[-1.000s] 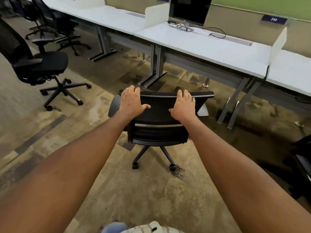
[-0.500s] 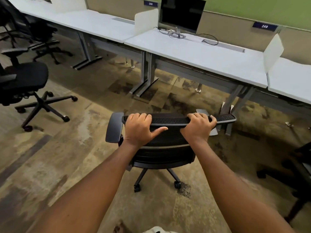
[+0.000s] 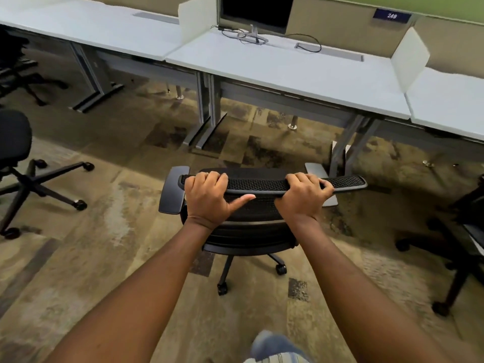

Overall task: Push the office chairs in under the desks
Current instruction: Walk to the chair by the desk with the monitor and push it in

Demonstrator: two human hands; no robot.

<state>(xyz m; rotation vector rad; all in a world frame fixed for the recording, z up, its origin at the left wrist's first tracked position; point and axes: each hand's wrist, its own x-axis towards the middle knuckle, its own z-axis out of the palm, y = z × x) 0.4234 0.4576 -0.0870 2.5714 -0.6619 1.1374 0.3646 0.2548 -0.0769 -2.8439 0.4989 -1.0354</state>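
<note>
Before the desk (image 3: 301,74), both hands' grips, left hand (image 3: 207,199) and right hand (image 3: 301,197), clasp the chair (image 3: 256,205) back, hiding its seat.

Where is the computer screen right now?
In the head view, the black screen stands at the top, on the back of the desk straight ahead of the chair, left of the blue number sign.

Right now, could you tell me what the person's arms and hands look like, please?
Both forearms are bare, with no sleeves in view. The left hand and right hand wear no gloves, and no rings, watch or bracelets show. No markings are visible.
</note>
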